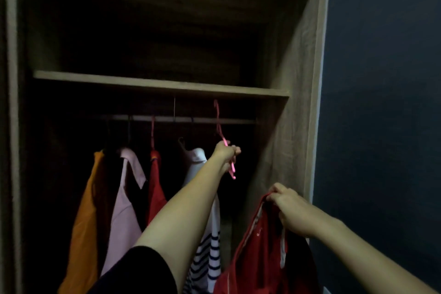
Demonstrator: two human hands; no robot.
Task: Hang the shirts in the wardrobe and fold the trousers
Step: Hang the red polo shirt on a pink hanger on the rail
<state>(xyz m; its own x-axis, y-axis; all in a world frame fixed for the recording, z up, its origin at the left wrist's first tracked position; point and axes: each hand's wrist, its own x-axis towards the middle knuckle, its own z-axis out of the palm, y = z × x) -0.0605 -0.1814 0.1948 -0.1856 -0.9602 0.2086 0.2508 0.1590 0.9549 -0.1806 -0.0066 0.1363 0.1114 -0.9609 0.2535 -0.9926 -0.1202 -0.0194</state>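
My left hand point(225, 154) reaches into the wardrobe and grips an empty pink hanger point(218, 124), whose hook rises in front of the rail point(195, 120), just under the shelf. My right hand point(290, 210) pinches the top edge of a red shirt point(257, 258) with pale trim, holding it up at the lower right, outside the wardrobe opening. Several shirts hang on the rail: an orange one point(83, 222), a pale pink one point(124, 210), a red one point(156, 188) and a white one with dark stripes point(207, 253).
A wooden shelf point(155, 85) spans the wardrobe above the rail. The wardrobe's right side panel point(293, 102) stands close to my hands. A dark blue wall point(381, 102) is to the right. The inside is dim.
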